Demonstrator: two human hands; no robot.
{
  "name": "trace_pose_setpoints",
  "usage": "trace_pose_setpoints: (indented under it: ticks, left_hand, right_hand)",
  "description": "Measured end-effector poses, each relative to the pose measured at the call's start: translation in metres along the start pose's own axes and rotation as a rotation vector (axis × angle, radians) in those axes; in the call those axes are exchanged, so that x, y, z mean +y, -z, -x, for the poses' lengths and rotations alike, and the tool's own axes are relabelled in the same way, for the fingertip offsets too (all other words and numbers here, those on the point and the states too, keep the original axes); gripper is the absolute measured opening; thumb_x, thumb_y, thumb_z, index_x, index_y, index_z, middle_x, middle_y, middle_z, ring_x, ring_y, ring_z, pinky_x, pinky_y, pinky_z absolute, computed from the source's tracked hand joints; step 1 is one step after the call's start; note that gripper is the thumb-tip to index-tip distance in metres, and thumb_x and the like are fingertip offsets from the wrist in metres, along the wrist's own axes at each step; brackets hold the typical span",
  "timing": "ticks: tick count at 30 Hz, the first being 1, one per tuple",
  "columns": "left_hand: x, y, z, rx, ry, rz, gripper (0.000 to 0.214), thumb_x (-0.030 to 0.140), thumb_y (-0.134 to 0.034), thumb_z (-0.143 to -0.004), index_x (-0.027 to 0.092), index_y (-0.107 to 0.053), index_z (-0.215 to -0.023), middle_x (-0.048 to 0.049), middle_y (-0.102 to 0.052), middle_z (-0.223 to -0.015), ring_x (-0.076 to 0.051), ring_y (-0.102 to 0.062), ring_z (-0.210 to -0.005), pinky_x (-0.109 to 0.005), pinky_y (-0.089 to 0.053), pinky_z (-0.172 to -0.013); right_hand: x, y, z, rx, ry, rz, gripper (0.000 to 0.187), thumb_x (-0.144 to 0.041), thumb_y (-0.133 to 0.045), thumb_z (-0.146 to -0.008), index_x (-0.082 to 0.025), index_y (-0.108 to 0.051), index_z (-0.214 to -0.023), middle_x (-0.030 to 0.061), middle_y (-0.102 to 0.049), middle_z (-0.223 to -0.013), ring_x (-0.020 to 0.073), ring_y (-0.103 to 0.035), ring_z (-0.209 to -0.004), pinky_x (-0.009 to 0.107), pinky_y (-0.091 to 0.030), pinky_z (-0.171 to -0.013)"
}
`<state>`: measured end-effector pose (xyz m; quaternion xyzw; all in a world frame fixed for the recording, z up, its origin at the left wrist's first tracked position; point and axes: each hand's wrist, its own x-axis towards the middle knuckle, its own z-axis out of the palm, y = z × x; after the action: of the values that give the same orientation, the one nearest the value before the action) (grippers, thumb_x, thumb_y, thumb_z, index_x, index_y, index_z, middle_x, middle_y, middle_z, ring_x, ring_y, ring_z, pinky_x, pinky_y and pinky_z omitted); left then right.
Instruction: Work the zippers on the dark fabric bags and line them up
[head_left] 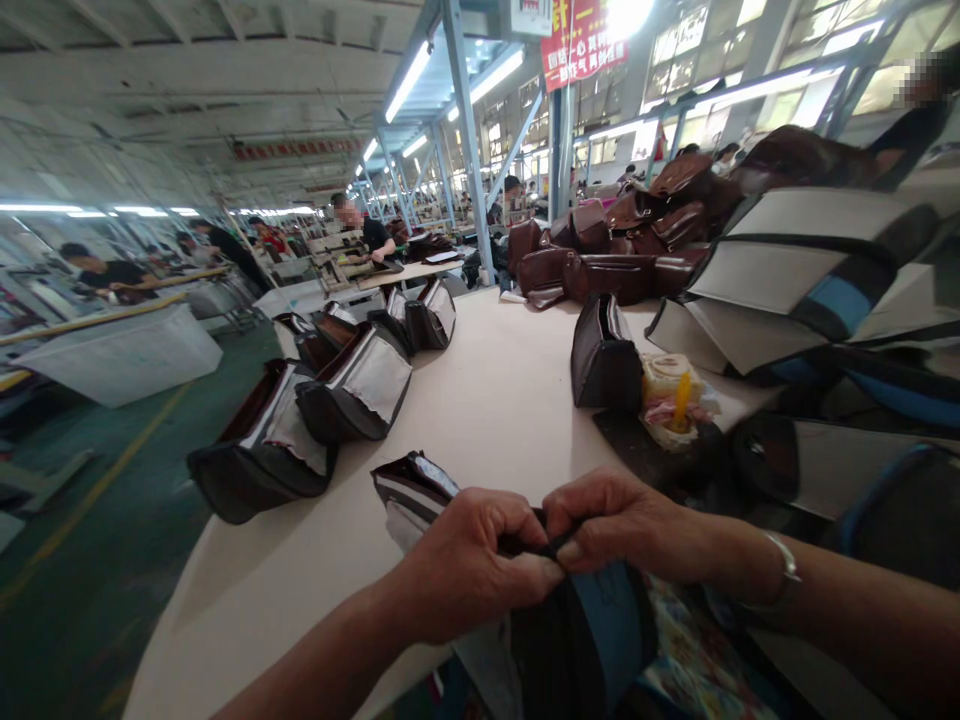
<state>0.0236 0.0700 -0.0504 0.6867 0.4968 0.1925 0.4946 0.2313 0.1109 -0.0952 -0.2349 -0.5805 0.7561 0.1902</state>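
Close in front of me, a partly sewn bag (592,630) in black, grey and blue hangs over the near table edge. My left hand (480,555) pinches its dark upper edge between thumb and fingers. Right beside it, my right hand (622,525), with a bracelet at the wrist, pinches the same edge. The fingertips of both hands nearly touch. Behind my left hand, an opening of a bag with a grey lining (412,490) shows; whether it is part of the held bag I cannot tell.
Dark bag pieces (262,440) stand along the left of the pale table (495,390). To the right are another dark piece (606,355), a small container with a yellow tool (681,400) and stacked grey panels (795,260). Brown leather bags (615,270) pile up behind. Co-workers sit farther off.
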Motion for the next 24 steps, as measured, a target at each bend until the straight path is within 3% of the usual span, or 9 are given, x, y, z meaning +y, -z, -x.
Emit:
trace_pose_setpoints:
  ticks: [11,16,20,24]
  left_hand:
    - [-0.004,0.004,-0.001,-0.054,-0.046,0.042,0.009,0.021,-0.060,-0.068,0.014,-0.066,-0.070,0.0022,-0.054,-0.066,-0.013,-0.046,-0.065,-0.026,-0.033,-0.059]
    - [-0.002,0.001,-0.001,-0.026,0.002,0.041,0.020,0.033,-0.068,-0.072,0.014,-0.065,-0.070,0.0034,-0.050,-0.063,-0.012,-0.042,-0.062,-0.026,-0.031,-0.056]
    - [-0.003,-0.001,-0.001,0.017,-0.036,-0.102,0.009,0.020,-0.062,-0.075,0.014,-0.068,-0.071,0.0033,-0.057,-0.066,-0.011,-0.049,-0.064,-0.024,-0.034,-0.058]
    - [-0.005,-0.002,0.001,0.049,-0.171,-0.178,0.011,0.012,-0.058,-0.077,0.014,-0.066,-0.069,0.0027,-0.057,-0.068,-0.011,-0.052,-0.066,-0.023,-0.035,-0.060]
  right_hand:
    - [0.006,-0.003,0.000,0.007,0.027,-0.089,0.011,-0.019,-0.072,-0.075,-0.010,-0.068,-0.078,-0.0042,-0.051,-0.060,0.0066,-0.037,-0.055,0.020,-0.024,-0.052]
    - [0.009,-0.002,0.000,0.009,0.054,-0.082,0.008,-0.016,-0.070,-0.075,-0.010,-0.068,-0.078,-0.0046,-0.051,-0.061,0.0065,-0.036,-0.056,0.020,-0.024,-0.052]
    - [0.012,-0.003,0.000,0.035,0.069,-0.057,0.008,-0.019,-0.070,-0.077,-0.011,-0.067,-0.077,-0.0053,-0.050,-0.061,0.0066,-0.035,-0.055,0.020,-0.024,-0.051]
    - [0.006,-0.008,0.005,0.168,0.160,0.175,0.014,-0.024,-0.073,-0.078,-0.012,-0.065,-0.075,-0.0056,-0.051,-0.061,0.0078,-0.037,-0.057,0.021,-0.028,-0.052]
